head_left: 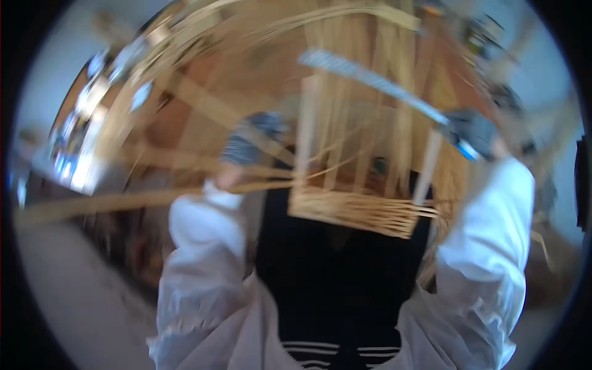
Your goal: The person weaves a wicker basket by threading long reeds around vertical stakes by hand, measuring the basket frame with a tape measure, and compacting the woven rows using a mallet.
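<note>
Basketwork (pixel 357 211), apparently at the weaving step: right hand (pixel 472 131) grasping a long tool (pixel 370 80); left hand (pixel 250 139), grip too blurred to tell; next move likely calls for steadied strips (pixel 123 200).

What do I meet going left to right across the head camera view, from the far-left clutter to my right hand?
Blurred shiny clutter → left gloved hand → woven wicker band → right gloved hand.
</note>
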Motion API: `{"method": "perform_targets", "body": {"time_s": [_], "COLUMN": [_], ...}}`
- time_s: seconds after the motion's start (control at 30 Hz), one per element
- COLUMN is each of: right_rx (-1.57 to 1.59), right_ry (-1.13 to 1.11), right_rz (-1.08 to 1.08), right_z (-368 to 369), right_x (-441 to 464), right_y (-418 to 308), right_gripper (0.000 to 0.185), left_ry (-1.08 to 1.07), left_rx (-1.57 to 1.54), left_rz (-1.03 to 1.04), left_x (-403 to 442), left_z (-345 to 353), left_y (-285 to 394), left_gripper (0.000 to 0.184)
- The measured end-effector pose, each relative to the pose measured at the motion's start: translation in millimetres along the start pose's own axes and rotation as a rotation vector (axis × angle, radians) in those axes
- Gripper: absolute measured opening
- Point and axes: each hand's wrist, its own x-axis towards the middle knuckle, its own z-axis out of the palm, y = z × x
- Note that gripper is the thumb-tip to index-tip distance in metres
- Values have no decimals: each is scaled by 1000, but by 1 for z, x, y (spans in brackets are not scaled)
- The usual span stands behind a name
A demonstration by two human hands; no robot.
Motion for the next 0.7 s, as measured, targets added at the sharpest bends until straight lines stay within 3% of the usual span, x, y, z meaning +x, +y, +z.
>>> {"method": "perform_targets", "body": {"time_s": [0.03, 0.07, 0.1, 0.17, 0.2, 0.27, 0.33, 0.43, 0.47, 0.53, 0.6, 0.63, 0.67, 0.7], "right_rx": [214, 385, 491, 881, 975, 903, 966, 1055, 1198, 1334, 1227, 1322, 1250, 941], "right_ry": [76, -111, -69, -40, -3, -131, 35, -117, -128, -310, -93, -108, -249, -81], "right_rz": [62, 72, -4, 43, 62, -158, -95, -38, -79, -163, -84, -19, -132, -207], "right_z": [18, 19, 36, 74, 91, 109, 132, 122, 107, 101, 101, 99, 96, 61], "right_x": [-6, -2, -4, -6, -4, -3, -3, 13, 32, 37, 29, 28, 33, 57], "right_y": [-18, -13, -14, -26, -23, -24, -25, 15, 65, 80, 73, 68, 77, 154], "right_gripper": [22, 19, 18, 17, 17, 19, 22, 21, 21, 27, 23, 23, 23, 25], "left_ry": [-44, -81, 302, 133, 215, 294, 364, 394, 363, 333, 304, 316, 292, 265], "left_rx": [84, 273, -267, -163, 406, 505, 474, 360, 272, 321, 425, 406, 405, 406], "left_rz": [150, 141, -365, -316, -258, -255, -237, -269, -332, -342, -437, -441, -423, -403], "left_x": [-37, -78, -125, -203, -224, -249, -262, -268, -268, -275, -285, -290, -294, -297], "left_z": [-22, -8, 21, 21, 47, 66, 75, 67, 64, 57, 58, 57, 56, 53], "left_y": [-40, -25, -20, -103, -65, -50, -55, -46, -39, -37, -38, -41, -44, -47], "left_gripper": [10, 11, 12, 21, 23, 26, 26, 25, 25, 25, 27, 27, 27, 28]}}
